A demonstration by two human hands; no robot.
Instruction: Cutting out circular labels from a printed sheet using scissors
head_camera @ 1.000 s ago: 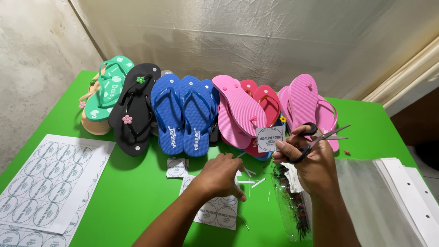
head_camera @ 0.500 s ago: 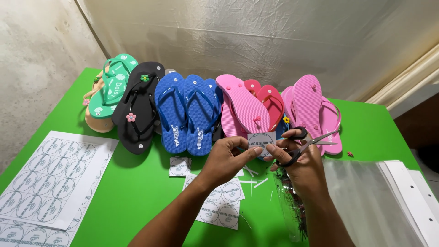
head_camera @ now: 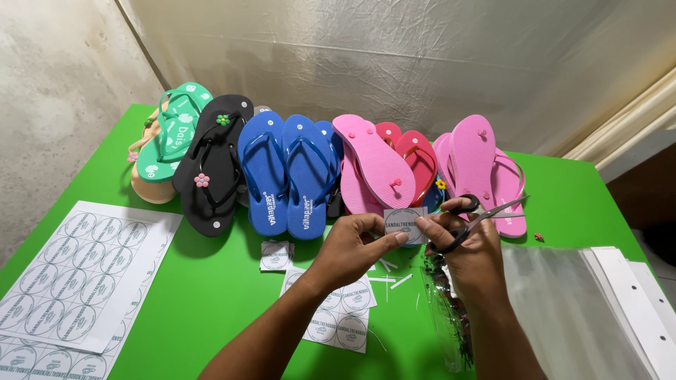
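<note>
Head view: above a green table (head_camera: 211,295), the left hand (head_camera: 348,246) and right hand (head_camera: 468,243) pinch a small square paper label (head_camera: 405,224) between fingertips. The right hand's fingers also grip scissors (head_camera: 486,211). Behind stands a row of flip-flops (head_camera: 310,172); label sheets (head_camera: 70,274) lie left.

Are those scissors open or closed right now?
Closed, or very nearly: the scissors in the right hand show their blades together as one thin point toward the pink sandals. The left hand holds the small label.

Row of colourful flip-flops (head_camera: 285,176), printed sticker sheets (head_camera: 67,281), clear plastic sleeves (head_camera: 570,309) on green table (head_camera: 211,295).
</note>
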